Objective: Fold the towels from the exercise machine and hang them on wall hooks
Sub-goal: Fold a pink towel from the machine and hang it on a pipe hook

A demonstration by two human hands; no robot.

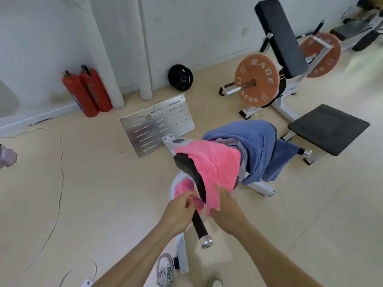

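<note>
Grip: pink towel (pixel 211 160) is pinched by left hand (pixel 182 208) and right hand (pixel 224 206).
Tip: best lifted evenly, toward 6 o'clock.

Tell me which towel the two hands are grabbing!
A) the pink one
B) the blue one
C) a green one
A: the left hand and the right hand both hold the lower edge of the pink towel, which is draped over the black pad. The blue towel lies untouched behind it.
</note>
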